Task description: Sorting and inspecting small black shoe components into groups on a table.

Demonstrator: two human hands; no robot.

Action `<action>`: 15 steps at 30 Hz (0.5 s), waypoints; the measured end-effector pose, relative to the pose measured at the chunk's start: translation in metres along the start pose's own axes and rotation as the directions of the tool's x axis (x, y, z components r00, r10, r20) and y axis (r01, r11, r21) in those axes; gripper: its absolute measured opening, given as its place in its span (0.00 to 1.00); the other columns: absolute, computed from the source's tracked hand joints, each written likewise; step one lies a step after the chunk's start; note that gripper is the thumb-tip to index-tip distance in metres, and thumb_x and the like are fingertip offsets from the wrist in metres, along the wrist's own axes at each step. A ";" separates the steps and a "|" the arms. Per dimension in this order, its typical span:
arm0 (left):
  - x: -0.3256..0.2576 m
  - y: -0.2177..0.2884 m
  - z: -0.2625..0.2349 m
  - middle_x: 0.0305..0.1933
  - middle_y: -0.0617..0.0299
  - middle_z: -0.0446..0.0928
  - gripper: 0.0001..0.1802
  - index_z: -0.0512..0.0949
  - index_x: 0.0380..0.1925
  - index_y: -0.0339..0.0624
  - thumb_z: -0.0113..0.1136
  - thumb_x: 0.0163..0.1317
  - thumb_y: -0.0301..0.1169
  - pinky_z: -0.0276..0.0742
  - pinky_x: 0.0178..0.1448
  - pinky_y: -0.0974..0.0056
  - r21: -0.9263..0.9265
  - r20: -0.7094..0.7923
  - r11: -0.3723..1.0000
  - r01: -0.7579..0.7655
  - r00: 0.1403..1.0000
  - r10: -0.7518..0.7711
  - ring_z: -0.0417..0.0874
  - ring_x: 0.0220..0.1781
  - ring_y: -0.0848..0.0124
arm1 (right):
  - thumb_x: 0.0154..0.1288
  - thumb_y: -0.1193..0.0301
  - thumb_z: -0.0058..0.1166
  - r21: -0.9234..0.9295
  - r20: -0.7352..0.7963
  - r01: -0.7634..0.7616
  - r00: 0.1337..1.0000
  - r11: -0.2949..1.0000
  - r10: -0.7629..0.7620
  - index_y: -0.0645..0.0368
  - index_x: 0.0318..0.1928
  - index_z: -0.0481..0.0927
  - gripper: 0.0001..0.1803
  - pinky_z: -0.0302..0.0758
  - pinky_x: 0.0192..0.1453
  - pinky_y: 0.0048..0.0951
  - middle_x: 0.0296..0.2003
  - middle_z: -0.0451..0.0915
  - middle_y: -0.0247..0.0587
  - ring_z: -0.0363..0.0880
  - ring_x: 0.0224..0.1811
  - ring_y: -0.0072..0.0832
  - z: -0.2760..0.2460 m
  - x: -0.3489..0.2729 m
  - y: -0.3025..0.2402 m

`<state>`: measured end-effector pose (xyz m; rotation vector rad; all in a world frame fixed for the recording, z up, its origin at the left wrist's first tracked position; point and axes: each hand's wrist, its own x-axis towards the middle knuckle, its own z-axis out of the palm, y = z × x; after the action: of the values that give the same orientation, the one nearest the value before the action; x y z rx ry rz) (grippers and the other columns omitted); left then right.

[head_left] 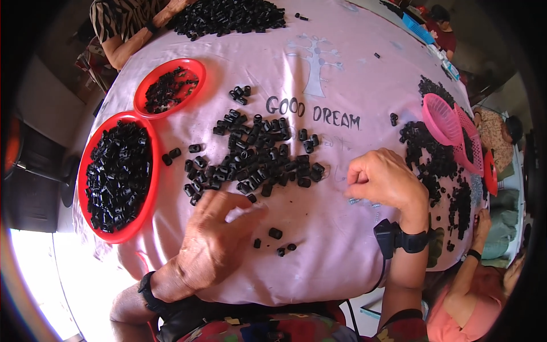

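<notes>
Left hand (213,239) flat, fingers spread, on the surface (319,251); black pieces (256,159) at its 12 o'clock; right hand (384,179) curled, grip unclear.

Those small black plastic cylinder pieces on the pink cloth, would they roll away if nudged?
The small black plastic cylinder pieces look stubby and rounded, so probably they roll a little. The pink cloth likely slows them. Probably light: the left hand rests among them without scattering them.

The person's curled right hand (384,179) is hiding whatever its fingertips are pinching; the tiny silvery metal pieces (354,200) lying beneath it are too small to identify.
</notes>
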<state>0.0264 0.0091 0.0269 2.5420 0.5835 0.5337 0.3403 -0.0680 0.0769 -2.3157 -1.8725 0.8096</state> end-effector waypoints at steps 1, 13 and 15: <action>-0.001 0.001 0.001 0.52 0.54 0.78 0.25 0.85 0.52 0.44 0.67 0.51 0.20 0.78 0.54 0.54 0.001 0.003 1.000 0.001 1.000 -0.001 0.79 0.48 0.54 | 0.54 0.70 0.66 0.003 0.001 0.001 1.000 1.000 -0.001 0.62 0.29 0.86 0.07 0.80 0.39 0.35 0.25 0.86 0.47 0.87 0.29 0.40 0.003 0.001 0.000; -0.006 -0.003 -0.002 0.43 0.57 0.80 0.18 0.85 0.47 0.44 0.71 0.55 0.24 0.83 0.45 0.57 -0.217 0.097 0.968 0.127 0.989 -0.108 0.84 0.43 0.58 | 0.54 0.70 0.63 0.043 -0.124 0.015 0.992 0.999 -0.009 0.59 0.30 0.86 0.06 0.79 0.37 0.38 0.25 0.85 0.47 0.86 0.27 0.42 0.003 0.001 0.005; -0.007 0.000 -0.003 0.43 0.57 0.80 0.18 0.85 0.48 0.45 0.72 0.55 0.26 0.84 0.46 0.57 -0.235 0.142 0.963 0.133 0.985 -0.102 0.84 0.44 0.58 | 0.55 0.70 0.64 0.115 -0.110 0.081 0.992 0.990 -0.068 0.60 0.31 0.85 0.07 0.79 0.36 0.37 0.24 0.85 0.47 0.86 0.27 0.42 0.009 0.009 0.006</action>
<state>0.0188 0.0065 0.0279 2.2732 0.5798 0.3705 0.3425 -0.0638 0.0636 -2.1600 -1.8029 0.7525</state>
